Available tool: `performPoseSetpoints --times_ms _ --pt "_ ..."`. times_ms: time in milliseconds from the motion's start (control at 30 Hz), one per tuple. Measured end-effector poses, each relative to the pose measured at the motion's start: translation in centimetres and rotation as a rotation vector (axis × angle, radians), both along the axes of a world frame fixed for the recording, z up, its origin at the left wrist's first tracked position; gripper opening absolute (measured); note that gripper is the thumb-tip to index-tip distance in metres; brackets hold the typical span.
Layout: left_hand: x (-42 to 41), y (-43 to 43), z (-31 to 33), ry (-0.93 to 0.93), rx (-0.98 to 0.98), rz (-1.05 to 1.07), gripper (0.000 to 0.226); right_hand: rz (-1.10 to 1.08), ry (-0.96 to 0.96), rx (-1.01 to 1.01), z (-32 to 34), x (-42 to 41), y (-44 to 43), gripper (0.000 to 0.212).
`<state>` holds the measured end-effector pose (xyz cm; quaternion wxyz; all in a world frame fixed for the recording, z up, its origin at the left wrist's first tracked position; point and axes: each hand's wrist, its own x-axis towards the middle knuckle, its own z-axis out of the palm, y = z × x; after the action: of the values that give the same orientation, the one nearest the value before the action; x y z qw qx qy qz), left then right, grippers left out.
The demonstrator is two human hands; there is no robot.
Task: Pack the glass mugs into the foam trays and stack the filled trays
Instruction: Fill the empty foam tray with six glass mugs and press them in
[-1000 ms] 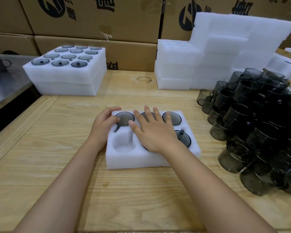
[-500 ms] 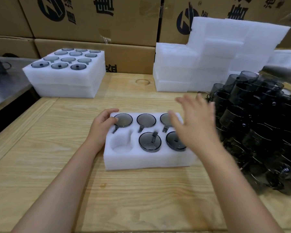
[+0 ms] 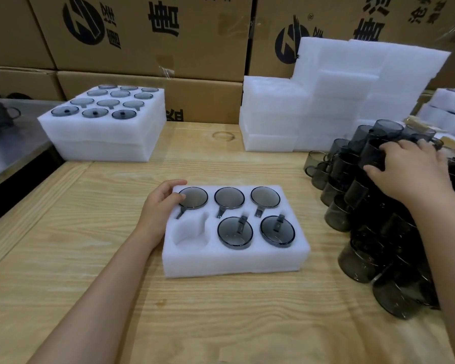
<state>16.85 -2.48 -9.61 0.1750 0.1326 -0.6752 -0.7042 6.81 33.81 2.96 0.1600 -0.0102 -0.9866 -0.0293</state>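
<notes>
On my remote feed, a wall of printed cardboard boxes [image 3: 142, 48] stood beyond both hands, behind a pale wooden table [image 3: 221, 324]. Well ahead of the right hand's grip rose a tall stack of empty foam [image 3: 339, 101]. Directly under and around that grip spread a large pile of smoky glass mugs [image 3: 365, 232], so I judged that most of the packing lay ahead. Far ahead of the left hand's grip sat the stacked trays [image 3: 103, 137], two layers deep. The top layer showed twelve mugs bottom-up, and the lower one's contents were hidden from me. Inside the left hand's grip lay the foam tray [image 3: 234, 264] being filled. Five mugs sat upside down in it, and one empty pocket [image 3: 191, 236], just toward the wrist from the left thumb, had no mug. By my reading, this tray needed one more mug before it could be stacked. The left hand [image 3: 160, 208] gripped the tray's far left corner, fingers curled round the edge and thumb laid on top beside the nearest mug's rim, forearm stretched straight forward. The right hand [image 3: 410, 172] reached out to the side, palm down on the pile's summit. Its fingers curled over the top mug [image 3: 371, 155] with the thumb against its near side, a hold I took to be firm.
</notes>
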Motion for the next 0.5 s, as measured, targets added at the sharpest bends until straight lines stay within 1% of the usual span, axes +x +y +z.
performPoseSetpoints --times_ms 67,267,400,500 --pt "-0.1 0.0 0.0 -0.001 -0.002 0.001 0.032 0.011 0.037 -0.005 -0.3 -0.3 0.0 0.048" --pt "-0.1 -0.1 -0.1 -0.001 -0.004 -0.006 0.032 -0.002 0.141 -0.075 -0.3 -0.8 -0.4 0.024" --pt "-0.1 -0.1 0.0 -0.002 0.008 -0.007 0.031 0.001 0.155 -0.041 0.1 -0.8 -0.5 0.016" --pt "-0.1 -0.1 0.0 -0.004 0.003 -0.009 0.033 0.071 0.172 -0.18 0.7 0.0 -0.8 0.012"
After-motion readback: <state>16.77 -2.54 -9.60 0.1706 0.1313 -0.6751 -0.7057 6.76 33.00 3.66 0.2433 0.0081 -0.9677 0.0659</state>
